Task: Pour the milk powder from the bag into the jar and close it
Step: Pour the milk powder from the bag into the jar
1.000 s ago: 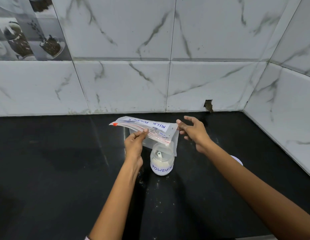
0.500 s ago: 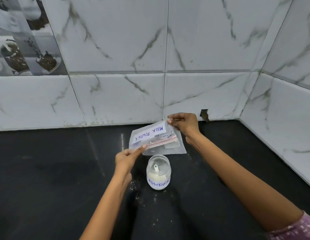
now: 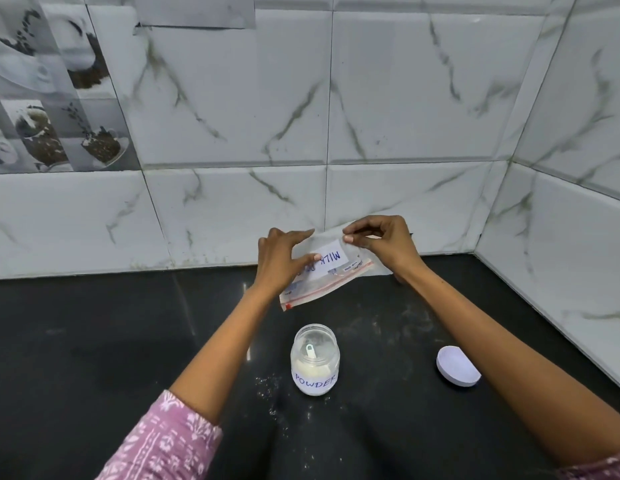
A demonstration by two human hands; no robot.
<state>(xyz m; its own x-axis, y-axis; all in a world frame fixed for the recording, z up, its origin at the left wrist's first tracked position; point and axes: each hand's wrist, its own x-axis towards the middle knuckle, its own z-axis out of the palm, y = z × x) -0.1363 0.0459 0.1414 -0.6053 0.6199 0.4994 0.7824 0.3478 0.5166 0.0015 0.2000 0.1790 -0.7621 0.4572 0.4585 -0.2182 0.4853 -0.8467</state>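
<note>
The bag hung limp and apparently near empty beyond the jar, above the counter, its red zip edge tilted down toward the jar. It looked light, thin and slippery, so a pinch at the corners or along the stiffer zip strip would likely serve best. The left hand held its near end, fingers half curled over the label; the right hand pinched its far upper corner between thumb and forefinger. The jar stood open, powder inside, and would stay put. The lid lay to the jar's right, well apart.
</note>
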